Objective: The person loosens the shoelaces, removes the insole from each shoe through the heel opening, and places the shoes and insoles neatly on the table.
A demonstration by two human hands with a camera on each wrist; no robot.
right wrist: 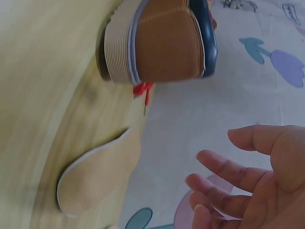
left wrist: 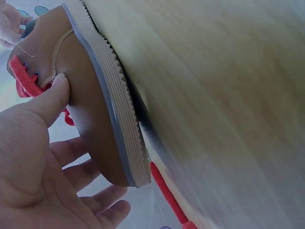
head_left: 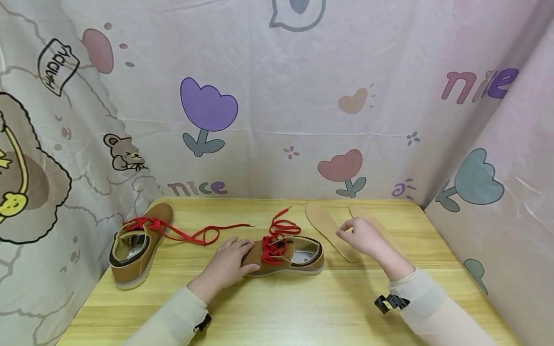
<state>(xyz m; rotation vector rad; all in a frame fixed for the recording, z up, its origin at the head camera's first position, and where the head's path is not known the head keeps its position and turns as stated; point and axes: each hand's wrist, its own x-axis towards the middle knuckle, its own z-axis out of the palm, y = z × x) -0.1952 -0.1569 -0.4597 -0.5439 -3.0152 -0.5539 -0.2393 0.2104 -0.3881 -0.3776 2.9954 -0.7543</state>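
A brown shoe (head_left: 289,267) with red laces (head_left: 273,250) lies sideways on the table, its toe to the left and its opening to the right. At the toe, my left hand (head_left: 227,263) holds it; the left wrist view shows the thumb on the upper and fingers (left wrist: 81,174) around the far side. My right hand (head_left: 361,234) hovers above two tan insoles, its fingers loosely bent and nothing between them. The nearer insole (head_left: 324,223) lies slantwise behind the shoe's heel. The other insole (head_left: 381,228) is partly hidden by the right hand.
A second brown shoe (head_left: 149,254) with red laces stands at the table's left side, its toe pointing away. One of its laces (head_left: 203,239) trails rightward over the wooden table (head_left: 277,312). Printed cloth curtains (head_left: 277,96) hang behind and on both sides.
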